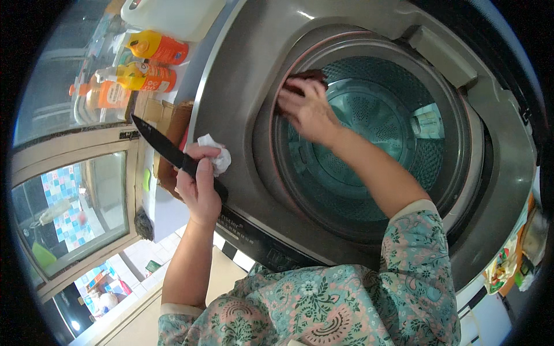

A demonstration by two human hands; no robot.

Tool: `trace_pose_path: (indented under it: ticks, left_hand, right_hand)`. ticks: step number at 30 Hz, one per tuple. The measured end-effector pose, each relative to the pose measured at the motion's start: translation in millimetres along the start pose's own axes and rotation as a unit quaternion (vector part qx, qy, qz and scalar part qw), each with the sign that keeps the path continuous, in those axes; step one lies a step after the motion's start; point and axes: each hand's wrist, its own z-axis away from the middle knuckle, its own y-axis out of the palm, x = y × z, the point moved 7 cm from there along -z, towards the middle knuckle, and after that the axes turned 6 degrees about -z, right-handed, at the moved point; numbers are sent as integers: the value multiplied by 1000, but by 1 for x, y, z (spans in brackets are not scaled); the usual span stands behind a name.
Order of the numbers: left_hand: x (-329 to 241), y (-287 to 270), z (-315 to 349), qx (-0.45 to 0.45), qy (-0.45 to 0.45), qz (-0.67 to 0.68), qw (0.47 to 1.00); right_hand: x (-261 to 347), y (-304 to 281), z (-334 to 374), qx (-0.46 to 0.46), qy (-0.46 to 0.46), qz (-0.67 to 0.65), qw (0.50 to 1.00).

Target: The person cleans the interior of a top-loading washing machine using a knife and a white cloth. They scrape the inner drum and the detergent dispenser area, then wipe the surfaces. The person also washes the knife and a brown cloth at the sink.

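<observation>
My left hand (199, 187) is closed round the handle of a black-bladed knife (160, 144), its tip pointing up and left, away from me. A crumpled white tissue (221, 163) sits at the fingers of the same hand, partly hidden by them. Inside the upper left rim of the open top-loading washing machine (242, 109), my right hand (311, 112) presses a dark red-brown cloth (314, 75) against the ring. That hand is slightly blurred and covers part of the cloth. Below it lies the perforated metal drum (369, 167).
Orange-and-yellow bottles (151, 78) and a large whitish jug (173, 17) stand on the ledge at left, near a cardboard box (179, 121). A framed window (75, 207) runs beside the machine. Packages (511, 256) lie at the far right.
</observation>
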Motion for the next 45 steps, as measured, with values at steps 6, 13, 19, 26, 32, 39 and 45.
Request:
trace_pose_path:
  ticks: [6, 13, 19, 26, 32, 39, 45]
  left_hand:
    - [-1, -5, -2, -5, 23, -22, 999]
    - [2, -3, -2, -15, -8, 14, 1000]
    - [3, -9, -1, -31, 5, -30, 999]
    - [19, -10, -2, -27, 12, 39, 999]
    - [-7, 27, -8, 96, 56, -55, 992]
    - [-68, 96, 6, 264, 236, -110, 929]
    - [-82, 140, -9, 341, 241, -50, 907]
  right_hand:
    - [65, 13, 50, 193, -116, -109, 968]
    - [110, -21, 129, 354, -192, -185, 897]
    - [122, -77, 186, 502, -189, -153, 830]
    - [103, -128, 238, 527, 60, -147, 835]
    - [86, -153, 262, 545, 305, -12, 781]
    - [91, -190, 242, 555, 394, 275, 679]
    - [58, -210, 236, 569, 387, 448, 571]
